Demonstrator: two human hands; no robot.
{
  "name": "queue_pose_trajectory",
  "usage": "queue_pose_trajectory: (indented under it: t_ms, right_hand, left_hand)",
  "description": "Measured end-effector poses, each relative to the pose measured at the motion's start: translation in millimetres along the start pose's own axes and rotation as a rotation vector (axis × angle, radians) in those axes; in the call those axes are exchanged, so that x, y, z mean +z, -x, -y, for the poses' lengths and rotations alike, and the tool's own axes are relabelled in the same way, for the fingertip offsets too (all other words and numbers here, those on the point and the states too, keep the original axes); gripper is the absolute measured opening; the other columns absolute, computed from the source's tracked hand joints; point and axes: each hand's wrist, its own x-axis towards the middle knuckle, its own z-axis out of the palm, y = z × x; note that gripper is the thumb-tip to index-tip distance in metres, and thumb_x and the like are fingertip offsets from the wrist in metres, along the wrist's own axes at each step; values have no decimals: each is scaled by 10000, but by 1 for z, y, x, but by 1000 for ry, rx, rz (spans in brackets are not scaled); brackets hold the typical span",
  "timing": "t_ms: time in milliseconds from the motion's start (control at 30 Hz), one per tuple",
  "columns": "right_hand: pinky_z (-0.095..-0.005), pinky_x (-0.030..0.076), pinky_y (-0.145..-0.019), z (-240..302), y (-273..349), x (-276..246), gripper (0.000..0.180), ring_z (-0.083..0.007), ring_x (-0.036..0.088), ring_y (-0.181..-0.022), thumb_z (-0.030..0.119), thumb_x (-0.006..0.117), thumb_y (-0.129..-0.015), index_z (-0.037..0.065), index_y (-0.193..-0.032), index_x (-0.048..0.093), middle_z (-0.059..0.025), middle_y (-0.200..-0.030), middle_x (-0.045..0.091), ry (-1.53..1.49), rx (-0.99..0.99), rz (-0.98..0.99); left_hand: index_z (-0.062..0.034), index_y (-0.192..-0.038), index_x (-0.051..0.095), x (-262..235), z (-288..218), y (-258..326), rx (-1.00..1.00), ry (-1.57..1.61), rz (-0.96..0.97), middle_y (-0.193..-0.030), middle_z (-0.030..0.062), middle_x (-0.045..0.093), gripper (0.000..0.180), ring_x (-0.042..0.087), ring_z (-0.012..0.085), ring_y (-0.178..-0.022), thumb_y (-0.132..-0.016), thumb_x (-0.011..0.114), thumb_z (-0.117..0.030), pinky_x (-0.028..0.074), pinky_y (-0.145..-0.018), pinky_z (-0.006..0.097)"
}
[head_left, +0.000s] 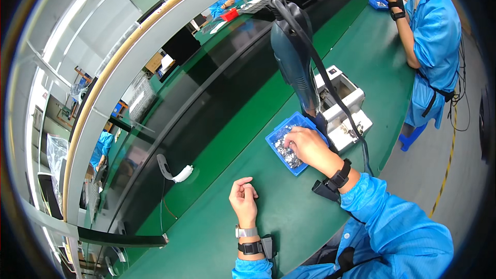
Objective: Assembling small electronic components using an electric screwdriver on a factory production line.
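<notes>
My right hand (309, 148) reaches into a blue plastic tray (296, 172) of small silvery metal parts (290, 159). Its fingers are bent together among the parts, and what lies between the fingertips is hidden. To the left of the tray, over the green tabletop, my left hand (243, 200) has its fingers curled in toward the thumb. Whether it holds anything small cannot be seen. Just behind the tray hangs a dark electric screwdriver (297, 64), its tip low beside the tray's far right edge.
A white and grey machine (338, 98) stands right of the screwdriver, with a black cable (330, 80) running across it. On the left lies a white curved part (183, 173) with thin wires. A dark conveyor belt (206, 93) runs behind. A co-worker in blue (436, 26) sits at the right.
</notes>
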Motion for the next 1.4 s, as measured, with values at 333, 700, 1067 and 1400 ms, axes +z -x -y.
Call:
queue_pose_trajectory:
  t_ms: [333, 700, 1067, 1400]
  right_hand:
    - [-404, 504, -786, 14, 4, -3, 164, -297, 601, -889, 90, 785, -629, 113, -772, 706, -47, -864, 653, 131, 4, 72]
    - [-455, 520, -687, 17, 0, 0, 33, -346, 653, -765, 39, 681, -742, 53, -771, 688, -131, -806, 661, 54, 62, 97]
    - [-440, 532, -632, 26, -7, -3, 43, -352, 667, -693, 71, 673, -794, 67, -817, 709, -165, -723, 673, -21, 153, 8]
    - [-394, 521, -621, 31, -9, -2, 35, -290, 666, -703, 54, 686, -774, 59, -808, 678, -100, -804, 687, -73, 154, 9]
  left_hand:
    - [8, -1041, 617, -4, 2, -2, 10, -5, -5, -691, -3, 548, 180, 488, 65, -585, -921, 483, 17, 423, -542, 209]
    - [13, -1052, 625, -5, 4, -2, 3, 17, 11, -692, -9, 553, 172, 492, 65, -584, -939, 496, 10, 414, -536, 210]
    - [13, -1049, 629, -5, 4, -3, -15, 15, 4, -689, -8, 554, 202, 485, 61, -582, -913, 480, 25, 411, -534, 208]
    - [4, -1039, 633, -5, 4, -2, -18, 29, -12, -679, -17, 543, 202, 476, 56, -573, -924, 468, 29, 399, -524, 201]
